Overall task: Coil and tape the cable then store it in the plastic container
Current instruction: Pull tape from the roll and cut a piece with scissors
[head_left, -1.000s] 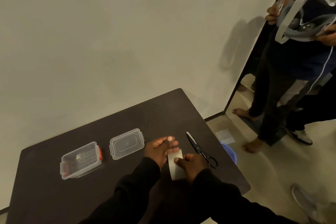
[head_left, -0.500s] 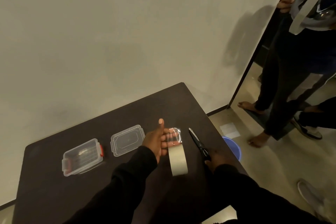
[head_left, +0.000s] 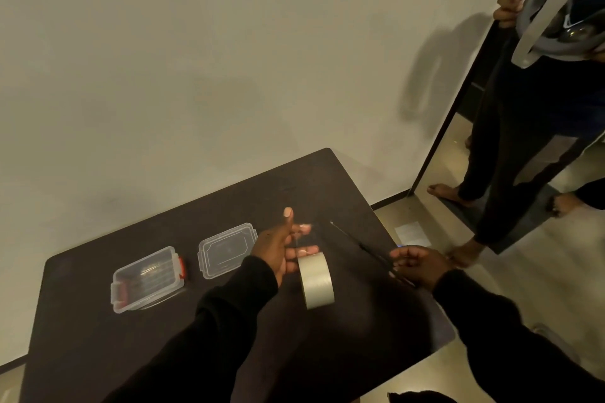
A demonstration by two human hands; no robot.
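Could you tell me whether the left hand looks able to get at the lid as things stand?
Probably yes. The lid lies bare on the table, right beside the left hand, with nothing between them. But that hand holds the tape, so it isn't free.

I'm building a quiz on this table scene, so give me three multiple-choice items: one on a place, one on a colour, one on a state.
1. Where does the loose lid lie?
A. Snapped onto the container
B. On the table, between the plastic container and the left hand
C. On the floor

2. What colour are the container's latches?
A. Red
B. Blue
C. Green

3. What is the right hand doing?
A. Resting flat and empty
B. Holding the lid
C. Closing on the scissors

Answers: 1 B, the lid lies flat on the table right of the container. 2 A, red clips show at both ends. 3 C, its fingers wrap the scissor handles while the left hand holds the tape roll.
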